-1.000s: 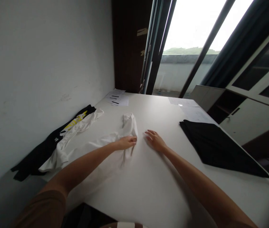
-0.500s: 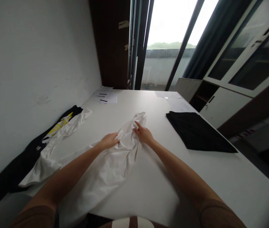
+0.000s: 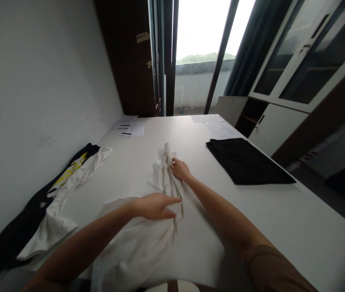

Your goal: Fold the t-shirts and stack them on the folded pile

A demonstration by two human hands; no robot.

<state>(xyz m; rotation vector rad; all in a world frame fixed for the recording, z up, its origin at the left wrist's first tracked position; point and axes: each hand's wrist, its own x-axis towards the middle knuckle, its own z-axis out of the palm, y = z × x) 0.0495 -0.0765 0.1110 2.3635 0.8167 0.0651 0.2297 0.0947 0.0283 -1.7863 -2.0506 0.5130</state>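
A white garment (image 3: 136,247), crumpled and long, runs from the near table edge toward the middle of the table. Its far end is bunched up, and my right hand (image 3: 181,169) is closed on the right side of that bunch. My left hand (image 3: 155,206) lies across the garment closer to me, index finger and thumb stretched out and apart over the folds. Which part of the garment each hand touches is hard to make out among the wrinkles.
Folded black cloth (image 3: 248,161) lies on the white table (image 3: 281,219) at right. Along the left wall (image 3: 38,101) are a black garment with yellow print (image 3: 29,215) and another white garment (image 3: 56,215). Papers (image 3: 128,127) rest at the far left, more papers (image 3: 221,129) far right.
My left hand has let go of the bunched part and come nearer, its fingers now spread. The garment's far end has shifted left and narrowed in my right hand. The view has turned slightly right.
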